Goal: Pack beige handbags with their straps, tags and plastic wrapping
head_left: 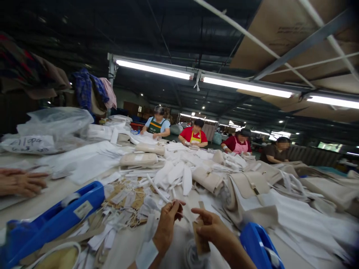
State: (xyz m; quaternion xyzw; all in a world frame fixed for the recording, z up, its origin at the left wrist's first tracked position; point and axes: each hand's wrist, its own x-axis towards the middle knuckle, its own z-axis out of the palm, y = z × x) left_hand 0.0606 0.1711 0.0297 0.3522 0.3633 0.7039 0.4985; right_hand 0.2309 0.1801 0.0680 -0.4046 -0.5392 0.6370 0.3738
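Note:
In the lower middle, my left hand [168,220] has its fingers curled in a pinch on a thin whitish cord [181,215]. A white band wraps its wrist. Just to its right, my right hand [211,226] grips a brown cardboard tag [202,241] between thumb and fingers, index finger pointing left. The cord runs toward the tag; whether they are joined is unclear. Below my hands lies a blurred, rolled pale piece [192,254]. Left of them spreads a pile of brown and white tags with strings [126,200].
Blue tape dispensers stand at left [92,198] and right [259,243]. Beige bags [248,185] and white padding [171,173] heap ahead. Another person's hand [24,183] rests at far left. Several co-workers, one in a green apron [157,127], work across the table. Tube lights [246,86] hang above.

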